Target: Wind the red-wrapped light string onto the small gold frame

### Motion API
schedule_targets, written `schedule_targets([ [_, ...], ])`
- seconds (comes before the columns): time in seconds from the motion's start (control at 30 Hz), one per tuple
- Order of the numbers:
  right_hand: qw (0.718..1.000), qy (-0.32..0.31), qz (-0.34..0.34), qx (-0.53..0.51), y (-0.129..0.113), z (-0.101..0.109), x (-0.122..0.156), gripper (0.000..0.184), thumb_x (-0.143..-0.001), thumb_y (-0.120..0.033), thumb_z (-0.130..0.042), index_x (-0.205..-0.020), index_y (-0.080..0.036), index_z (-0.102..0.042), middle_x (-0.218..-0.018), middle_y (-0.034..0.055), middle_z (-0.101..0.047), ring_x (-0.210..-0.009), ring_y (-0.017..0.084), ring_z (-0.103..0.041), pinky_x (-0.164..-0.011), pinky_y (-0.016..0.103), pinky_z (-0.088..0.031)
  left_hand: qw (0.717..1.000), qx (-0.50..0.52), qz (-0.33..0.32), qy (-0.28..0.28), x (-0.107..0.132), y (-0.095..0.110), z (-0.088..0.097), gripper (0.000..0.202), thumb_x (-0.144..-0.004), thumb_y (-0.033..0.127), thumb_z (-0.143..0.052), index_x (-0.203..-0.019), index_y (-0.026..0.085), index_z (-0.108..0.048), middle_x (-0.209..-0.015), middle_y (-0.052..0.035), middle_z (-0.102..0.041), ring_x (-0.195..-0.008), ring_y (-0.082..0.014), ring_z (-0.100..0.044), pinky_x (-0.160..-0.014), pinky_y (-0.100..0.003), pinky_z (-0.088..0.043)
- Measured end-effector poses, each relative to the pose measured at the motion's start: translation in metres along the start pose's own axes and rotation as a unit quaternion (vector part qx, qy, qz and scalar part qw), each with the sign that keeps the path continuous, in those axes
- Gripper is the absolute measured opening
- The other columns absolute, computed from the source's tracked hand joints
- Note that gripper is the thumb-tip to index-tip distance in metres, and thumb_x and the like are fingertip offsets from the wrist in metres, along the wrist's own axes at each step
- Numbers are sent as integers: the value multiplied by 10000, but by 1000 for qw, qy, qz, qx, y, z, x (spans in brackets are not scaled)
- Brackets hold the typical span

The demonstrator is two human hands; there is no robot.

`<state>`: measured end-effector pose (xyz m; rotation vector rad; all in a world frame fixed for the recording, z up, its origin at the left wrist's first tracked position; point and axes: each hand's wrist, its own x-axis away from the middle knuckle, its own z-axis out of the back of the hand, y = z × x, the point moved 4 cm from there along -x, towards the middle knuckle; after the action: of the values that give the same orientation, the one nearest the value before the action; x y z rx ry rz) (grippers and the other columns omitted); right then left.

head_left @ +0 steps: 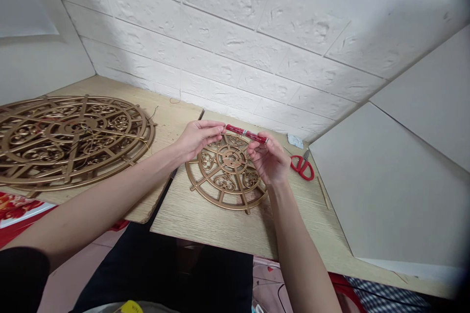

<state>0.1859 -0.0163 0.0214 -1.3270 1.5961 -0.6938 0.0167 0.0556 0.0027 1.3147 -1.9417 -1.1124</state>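
A slim red tube with silver bands [246, 133], shaped like a pen, is held level in the air between my two hands. My left hand [200, 138] pinches its left end between thumb and fingertips. Around the right end, my right hand [270, 160] has its fingers and thumb closed. Below them a round gold openwork disc [222, 203] with scroll patterns lies flat on the table, partly hidden by my hands.
Larger gold openwork discs [66, 176] lie on the left table section, with thin loose threads across them. Red-handled scissors [303, 167], a thin stick [323, 192] and a crumpled pale packet [295, 141] rest at the right. A white brick-patterned wall [220, 34] rises behind.
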Motion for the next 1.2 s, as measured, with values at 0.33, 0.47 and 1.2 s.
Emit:
schedule_targets([
  [0.33, 999, -28, -4, 39, 3, -3, 1, 208, -716, -314, -647, -892, -204, -655, -731, 26, -712, -642, 147, -653, -598, 279, -532, 994, 87, 70, 8, -1, -5, 0, 158, -719, -21, -616, -813, 69, -707, -784, -90, -677, -705, -81, -612, -700, -178, -513],
  [0.47, 997, -47, -1, 63, 4, -7, 1, 201, -738, -298, -630, -913, -208, -669, -760, 36, -716, -655, 151, -652, -622, 296, -528, 993, 89, 81, -2, -1, -8, 1, 169, -725, -1, -619, -846, 81, -703, -781, -76, -665, -650, -66, -587, -641, -159, -502],
  [1.2, 999, 37, -13, -25, 8, 4, -5, 183, -778, -309, -620, -926, -203, -597, -713, -14, -698, -647, 80, -657, -622, 157, -553, 998, -35, -43, -11, 2, -4, -4, 235, -588, 139, -769, -819, 116, -730, -854, -83, -696, -723, -110, -595, -632, -237, -469],
])
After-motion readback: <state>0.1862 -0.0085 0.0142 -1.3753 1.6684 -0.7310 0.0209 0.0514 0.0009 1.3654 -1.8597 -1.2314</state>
